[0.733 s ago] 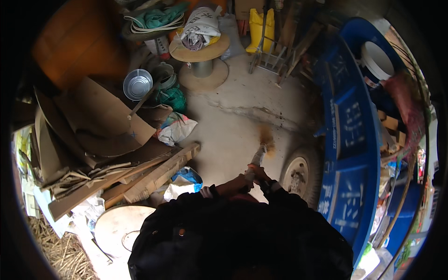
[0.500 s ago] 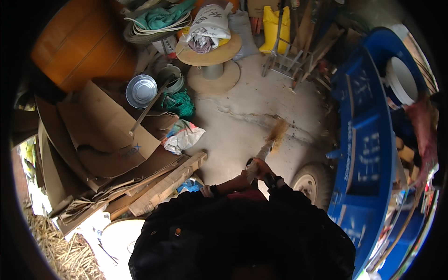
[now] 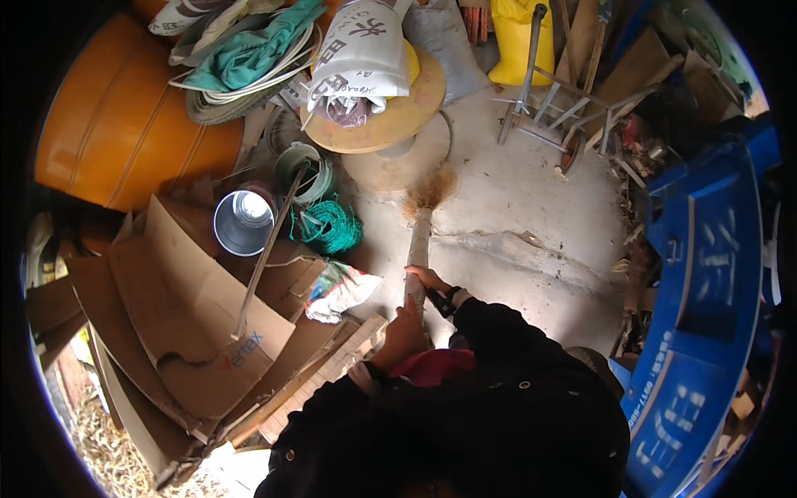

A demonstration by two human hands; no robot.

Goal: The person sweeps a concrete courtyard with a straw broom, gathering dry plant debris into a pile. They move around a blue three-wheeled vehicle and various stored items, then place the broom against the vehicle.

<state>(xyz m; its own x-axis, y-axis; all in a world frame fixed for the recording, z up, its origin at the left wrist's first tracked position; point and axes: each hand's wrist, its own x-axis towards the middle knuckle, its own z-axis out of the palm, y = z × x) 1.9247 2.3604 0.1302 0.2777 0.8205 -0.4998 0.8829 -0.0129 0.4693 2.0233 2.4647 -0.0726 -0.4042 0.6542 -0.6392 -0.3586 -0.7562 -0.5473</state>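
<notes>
Both of my hands are closed around the pale, wrapped handle of a broom (image 3: 419,236). My right hand (image 3: 428,280) is the farther one up the handle, with a dark band at its wrist. Closer to my body, my left hand (image 3: 402,334) grips the lower part of the handle, whose near end is hidden. The broom's brown bristles (image 3: 429,193) touch or hover just over the concrete floor beside the base of a wooden spool (image 3: 361,170); which one I cannot tell.
Flattened cardboard (image 3: 191,307), a metal bucket (image 3: 244,222) and green netting (image 3: 330,227) lie to the left. A large orange container (image 3: 124,116) stands behind them. A metal hand cart (image 3: 556,116) is at the far right, and a blue vehicle side panel (image 3: 706,274) lines the right.
The broom has swung left, its bristles now near the spool's base. My right hand has moved farther up the handle from my left. The view has shifted too.
</notes>
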